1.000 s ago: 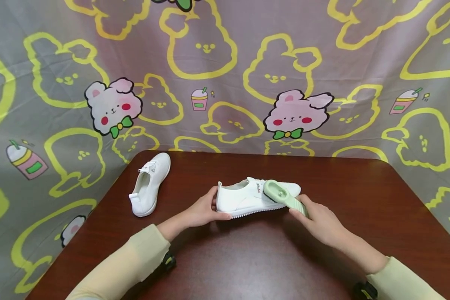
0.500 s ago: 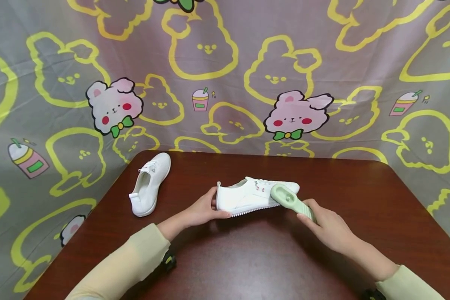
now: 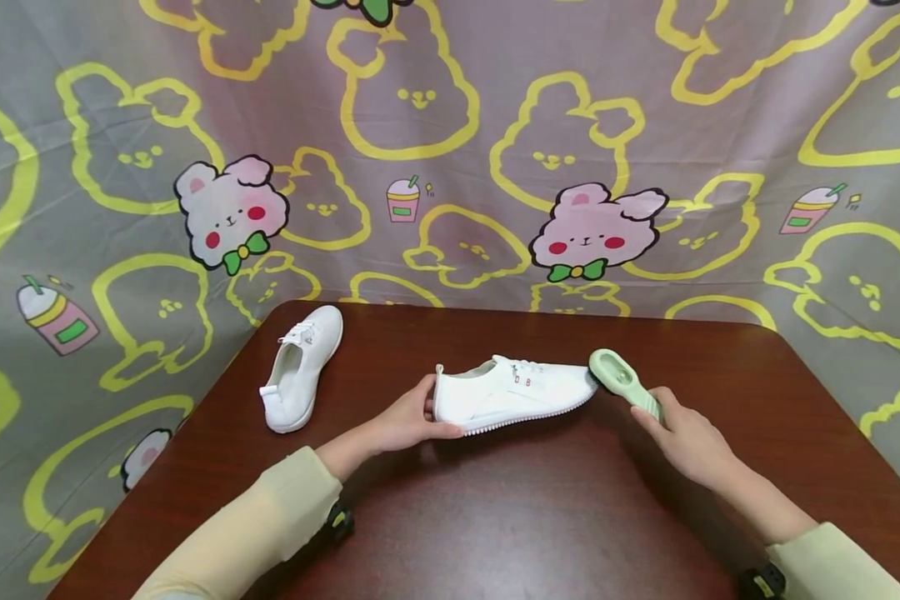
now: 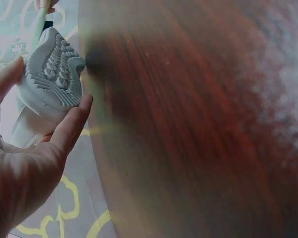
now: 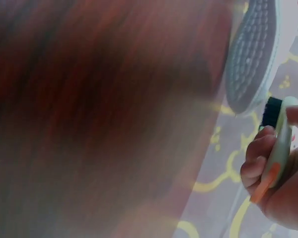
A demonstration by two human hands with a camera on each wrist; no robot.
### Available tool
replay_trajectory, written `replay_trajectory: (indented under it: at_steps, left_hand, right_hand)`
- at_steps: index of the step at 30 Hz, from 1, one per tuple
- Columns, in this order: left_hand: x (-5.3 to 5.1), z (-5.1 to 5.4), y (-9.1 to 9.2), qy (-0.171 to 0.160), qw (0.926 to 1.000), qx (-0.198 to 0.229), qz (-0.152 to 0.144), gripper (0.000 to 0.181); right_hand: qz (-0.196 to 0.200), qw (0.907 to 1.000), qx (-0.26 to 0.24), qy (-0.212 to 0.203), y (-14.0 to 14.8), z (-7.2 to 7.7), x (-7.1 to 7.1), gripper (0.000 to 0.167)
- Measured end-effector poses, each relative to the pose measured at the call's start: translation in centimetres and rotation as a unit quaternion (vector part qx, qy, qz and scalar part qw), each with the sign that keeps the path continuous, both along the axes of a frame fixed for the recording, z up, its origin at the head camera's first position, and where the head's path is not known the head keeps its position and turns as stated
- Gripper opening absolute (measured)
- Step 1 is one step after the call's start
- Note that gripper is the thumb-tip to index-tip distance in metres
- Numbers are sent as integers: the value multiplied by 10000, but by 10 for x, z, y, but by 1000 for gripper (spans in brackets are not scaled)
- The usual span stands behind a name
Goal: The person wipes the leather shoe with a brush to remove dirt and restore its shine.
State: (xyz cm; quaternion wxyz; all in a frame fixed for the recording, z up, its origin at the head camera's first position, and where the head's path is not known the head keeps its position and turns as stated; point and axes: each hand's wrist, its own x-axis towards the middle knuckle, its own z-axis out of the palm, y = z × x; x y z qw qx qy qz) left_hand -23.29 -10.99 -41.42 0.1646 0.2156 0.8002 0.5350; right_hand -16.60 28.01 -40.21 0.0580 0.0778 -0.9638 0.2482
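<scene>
A white lace-up shoe [image 3: 495, 396] is held by the heel in my left hand [image 3: 401, 423], its toe pointing right. The ridged sole [image 4: 54, 74] faces the left wrist camera, with the thumb on one side and fingers on the other. My right hand [image 3: 693, 442] grips the handle of a pale green brush [image 3: 621, 380], whose head is at the shoe's toe. Dark bristles [image 5: 271, 113] show in the right wrist view, close to the toe end of the sole; whether they touch it I cannot tell.
A second white shoe [image 3: 300, 371] lies on the left part of the brown wooden table [image 3: 510, 517]. Behind the table hangs a grey curtain [image 3: 450, 167] printed with yellow outlines and rabbit faces.
The brush in my right hand has moved rightward along the shoe's side, from near the laces to the toe. My left hand and its shoe have stayed nearly still.
</scene>
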Motion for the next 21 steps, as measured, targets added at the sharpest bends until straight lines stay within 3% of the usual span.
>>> replay_trajectory:
  at_steps: [8, 16, 21]
  left_hand:
    - [2, 1, 1, 116, 9999, -62, -50, 77]
    - [2, 0, 2, 268, 9996, -52, -116, 77]
    - [1, 1, 0, 323, 9994, -129, -78, 78]
  right_hand:
    - [642, 9978, -82, 149, -28, 1, 5, 35]
    - [-105, 9996, -14, -253, 1, -4, -1, 45]
    - [-44, 9998, -186, -58, 3, 3, 3, 44]
